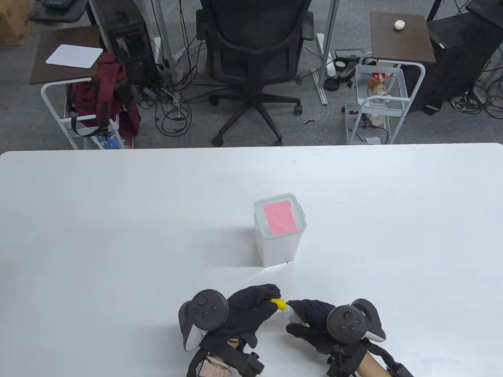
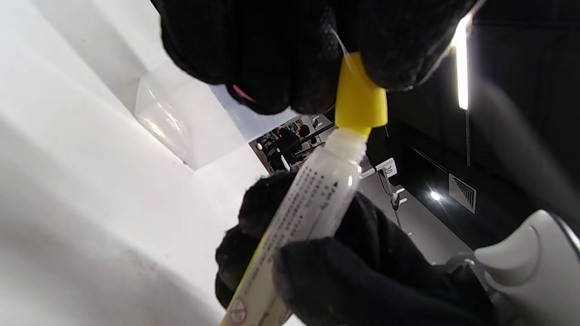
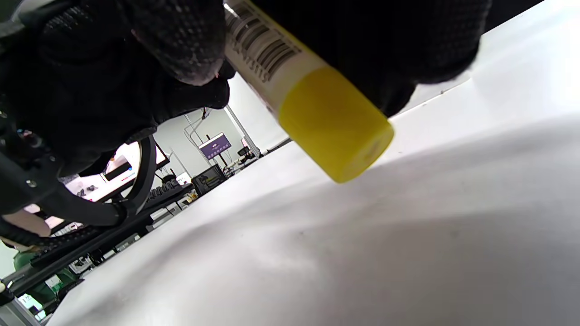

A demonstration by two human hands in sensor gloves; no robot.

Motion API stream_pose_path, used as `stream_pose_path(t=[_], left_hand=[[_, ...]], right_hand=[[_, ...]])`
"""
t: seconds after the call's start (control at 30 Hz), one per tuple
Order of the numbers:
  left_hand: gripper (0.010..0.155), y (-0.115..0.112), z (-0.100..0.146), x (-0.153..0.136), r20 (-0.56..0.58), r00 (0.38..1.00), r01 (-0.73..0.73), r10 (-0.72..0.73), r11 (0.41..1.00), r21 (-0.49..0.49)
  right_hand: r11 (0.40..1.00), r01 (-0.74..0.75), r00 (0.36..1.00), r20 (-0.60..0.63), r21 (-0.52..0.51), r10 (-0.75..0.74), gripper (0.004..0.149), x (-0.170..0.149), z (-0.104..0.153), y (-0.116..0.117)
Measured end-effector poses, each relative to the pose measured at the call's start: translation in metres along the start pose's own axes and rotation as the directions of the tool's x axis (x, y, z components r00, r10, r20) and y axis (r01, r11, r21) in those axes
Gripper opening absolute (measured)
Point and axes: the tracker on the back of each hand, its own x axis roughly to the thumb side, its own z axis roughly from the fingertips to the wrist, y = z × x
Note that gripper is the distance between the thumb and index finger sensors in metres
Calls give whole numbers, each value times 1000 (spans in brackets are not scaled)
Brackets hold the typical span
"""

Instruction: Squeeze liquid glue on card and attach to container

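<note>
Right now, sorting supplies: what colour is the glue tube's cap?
Yellow cap, clearest in the left wrist view.

Beyond the white table [image 1: 118,220] lies grey carpet [image 1: 306,129] strewn with cables [image 1: 173,114], where a black office chair [image 1: 253,51] stands between two white-framed side tables [image 1: 67,55] with dark tops, one hung with a red backpack [image 1: 106,94].

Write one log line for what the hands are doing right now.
left hand: pinches yellow cap | right hand: holds glue tube | pink card: on container lid | table
</note>
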Motion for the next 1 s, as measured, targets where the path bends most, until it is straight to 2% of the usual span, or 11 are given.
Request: stream_pose_path(t=[0.27, 0.47, 0.57, 0.67, 0.8, 0.87, 1.0], left_hand=[[48, -9, 0, 5, 9, 989, 148, -148, 989, -19], [48, -13, 1, 5, 14, 994, 112, -112, 994, -18], [43, -18, 1, 6, 33, 999, 39, -38, 999, -17], [43, -20, 1, 5, 42, 999, -22, 24, 999, -31], [69, -21, 0, 2, 37, 998, -42, 44, 998, -41], [72, -20, 0, 2, 33, 998, -49, 50, 998, -33], [59, -19, 1, 4, 41, 998, -36, 37, 999, -25]], right_hand=[[1000, 7, 1000, 16, 8, -7, 55, 2, 1, 1], [999, 40, 999, 27, 22, -40, 55, 2, 1, 4], [995, 86, 994, 63, 41, -89, 55, 4, 0, 6], [996, 90, 992, 84, 14, -90, 55, 6, 1, 7], [993, 114, 989, 94, -20, -112, 55, 6, 1, 5], [993, 116, 989, 93, -25, -113, 56, 6, 2, 5], [992, 119, 989, 90, -40, -115, 55, 5, 3, 4]])
